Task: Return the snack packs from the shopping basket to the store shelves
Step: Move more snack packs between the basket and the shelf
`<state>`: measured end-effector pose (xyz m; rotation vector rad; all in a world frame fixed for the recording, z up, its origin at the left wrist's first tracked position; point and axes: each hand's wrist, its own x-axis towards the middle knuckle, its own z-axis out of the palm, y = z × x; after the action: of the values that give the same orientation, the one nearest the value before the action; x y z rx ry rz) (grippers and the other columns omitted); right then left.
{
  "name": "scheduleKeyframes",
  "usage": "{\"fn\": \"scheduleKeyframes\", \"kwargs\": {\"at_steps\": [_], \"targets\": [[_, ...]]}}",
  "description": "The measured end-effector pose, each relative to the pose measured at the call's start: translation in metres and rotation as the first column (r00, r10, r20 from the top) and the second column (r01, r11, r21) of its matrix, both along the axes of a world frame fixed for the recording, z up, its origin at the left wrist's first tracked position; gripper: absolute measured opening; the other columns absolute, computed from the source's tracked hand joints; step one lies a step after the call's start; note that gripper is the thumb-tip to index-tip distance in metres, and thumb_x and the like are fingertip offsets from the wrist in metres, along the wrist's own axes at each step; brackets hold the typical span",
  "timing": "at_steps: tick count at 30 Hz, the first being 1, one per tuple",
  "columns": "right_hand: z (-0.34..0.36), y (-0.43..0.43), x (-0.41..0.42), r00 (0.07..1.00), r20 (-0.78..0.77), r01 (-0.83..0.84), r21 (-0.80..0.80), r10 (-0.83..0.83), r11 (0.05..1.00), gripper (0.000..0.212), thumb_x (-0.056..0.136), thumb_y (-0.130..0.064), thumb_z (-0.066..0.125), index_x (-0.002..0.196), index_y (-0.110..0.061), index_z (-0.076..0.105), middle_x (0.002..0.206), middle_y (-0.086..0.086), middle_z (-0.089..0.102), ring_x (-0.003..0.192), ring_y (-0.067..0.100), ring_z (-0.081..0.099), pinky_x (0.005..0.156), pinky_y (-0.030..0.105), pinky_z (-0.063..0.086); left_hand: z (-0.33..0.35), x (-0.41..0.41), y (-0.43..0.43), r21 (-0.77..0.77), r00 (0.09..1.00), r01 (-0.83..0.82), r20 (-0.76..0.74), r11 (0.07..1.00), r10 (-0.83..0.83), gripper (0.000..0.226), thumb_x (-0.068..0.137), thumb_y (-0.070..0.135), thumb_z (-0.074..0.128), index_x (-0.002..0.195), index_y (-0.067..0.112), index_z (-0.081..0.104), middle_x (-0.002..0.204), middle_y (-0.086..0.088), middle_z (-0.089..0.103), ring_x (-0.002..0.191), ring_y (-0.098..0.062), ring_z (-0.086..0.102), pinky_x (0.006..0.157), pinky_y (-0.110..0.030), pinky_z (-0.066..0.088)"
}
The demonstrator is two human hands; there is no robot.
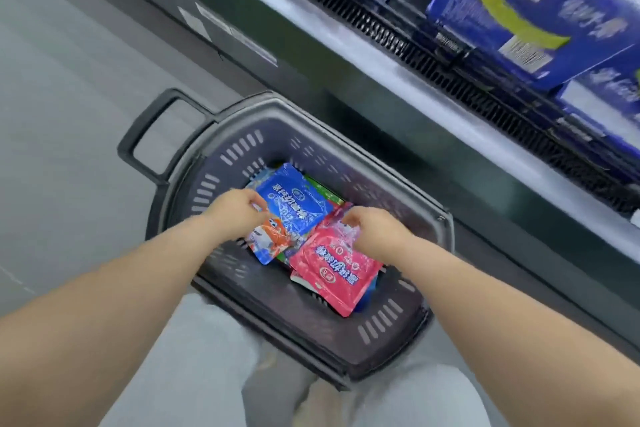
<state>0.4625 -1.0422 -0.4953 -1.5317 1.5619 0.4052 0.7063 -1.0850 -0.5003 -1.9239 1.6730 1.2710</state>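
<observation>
shelf (346,38) blurred; left hand (239,211): blue pack (294,201); right hand (375,230): pink pack (334,276)

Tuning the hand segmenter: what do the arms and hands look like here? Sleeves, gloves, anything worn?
No gloves on the left hand or right hand. The left forearm and right forearm are bare to the frame edge, so no sleeve shows. No watch, ring or band is visible, though the picture is slightly blurred. Only clothing in view: light grey trousers.
</observation>
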Motion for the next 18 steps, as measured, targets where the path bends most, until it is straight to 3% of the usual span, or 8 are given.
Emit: {"fn": "scheduleKeyframes", "kwargs": {"at_steps": [3, 6, 8, 11, 13, 15, 18], "targets": [[-0.070, -0.006, 0.008, 0.979, -0.023, -0.203, 0.005, 0.203, 0.979, 0.049, 0.079, -0.004, 0.057, 0.125, -0.019, 0.054, 0.124, 0.005, 0.061, 0.111, 0.026, 0.057, 0.091, 0.037, 0.050, -0.069, 0.002, -0.007, -0.025, 0.992, 0.103, 0.072, 0.994, -0.101, 0.050, 0.082, 0.045, 0.066, 0.123, 0.018, 0.056, 0.120, -0.005, 0.063, 0.108, -0.022, 0.058, 0.087, -0.030, 0.042], [-0.121, -0.008, 0.022, 0.913, -0.061, -0.402, 0.032, 0.403, 0.915, 0.050, 0.071, -0.014, 0.073, 0.117, -0.015, 0.057, 0.116, 0.008, 0.063, 0.107, 0.029, 0.059, 0.084, 0.035, 0.050, -0.121, 0.003, -0.015, -0.091, 0.974, 0.201, 0.119, 0.975, -0.190, 0.070, 0.077, 0.055, 0.067, 0.134, 0.018, 0.048, 0.137, -0.009, 0.050, 0.124, -0.026, 0.047, 0.100, -0.034, 0.039], [-0.141, -0.003, 0.029, 0.840, -0.087, -0.536, 0.020, 0.536, 0.844, 0.075, 0.060, -0.026, 0.085, 0.126, -0.014, 0.052, 0.125, 0.010, 0.058, 0.115, 0.029, 0.054, 0.092, 0.034, 0.047, -0.143, 0.005, -0.018, -0.098, 0.964, 0.236, 0.153, 0.967, -0.219, 0.085, 0.072, 0.059, 0.068, 0.140, 0.018, 0.039, 0.142, -0.013, 0.041, 0.129, -0.030, 0.040, 0.107, -0.041, 0.035], [-0.148, 0.009, 0.029, 0.718, -0.162, -0.684, 0.016, 0.677, 0.729, 0.115, 0.052, -0.031, 0.090, 0.146, -0.014, 0.025, 0.149, 0.008, 0.032, 0.135, 0.028, 0.035, 0.110, 0.041, 0.032, -0.157, 0.006, -0.018, -0.004, 0.941, 0.249, 0.236, 0.969, -0.241, 0.105, 0.069, 0.064, 0.068, 0.149, 0.019, 0.018, 0.150, -0.015, 0.025, 0.136, -0.037, 0.029, 0.113, -0.047, 0.023], [-0.143, 0.015, 0.028, 0.677, -0.237, -0.724, -0.043, 0.697, 0.689, 0.102, 0.064, -0.024, 0.083, 0.146, -0.015, 0.024, 0.146, 0.010, 0.034, 0.133, 0.029, 0.035, 0.110, 0.043, 0.029, -0.158, 0.005, -0.017, 0.050, 0.938, 0.232, 0.253, 0.971, -0.237, 0.111, 0.069, 0.064, 0.068, 0.150, 0.018, 0.009, 0.153, -0.015, 0.019, 0.138, -0.039, 0.025, 0.109, -0.044, 0.026], [-0.138, 0.017, 0.029, 0.645, -0.309, -0.761, -0.177, 0.699, 0.624, 0.067, 0.078, -0.017, 0.067, 0.138, -0.014, 0.038, 0.134, 0.011, 0.045, 0.125, 0.030, 0.041, 0.105, 0.043, 0.028, -0.159, 0.006, -0.016, 0.065, 0.936, 0.243, 0.247, 0.968, -0.252, 0.115, 0.068, 0.063, 0.069, 0.151, 0.017, 0.005, 0.153, -0.016, 0.021, 0.137, -0.036, 0.028, 0.108, -0.041, 0.029], [-0.131, 0.015, 0.029, 0.611, -0.331, -0.792, -0.266, 0.719, 0.550, 0.048, 0.075, -0.021, 0.070, 0.120, -0.013, 0.055, 0.119, 0.009, 0.055, 0.113, 0.029, 0.046, 0.096, 0.040, 0.034, -0.162, 0.008, -0.018, 0.085, 0.946, 0.215, 0.228, 0.973, -0.229, 0.116, 0.066, 0.067, 0.068, 0.151, 0.015, 0.008, 0.153, -0.014, 0.024, 0.137, -0.031, 0.032, 0.107, -0.037, 0.032]]}}
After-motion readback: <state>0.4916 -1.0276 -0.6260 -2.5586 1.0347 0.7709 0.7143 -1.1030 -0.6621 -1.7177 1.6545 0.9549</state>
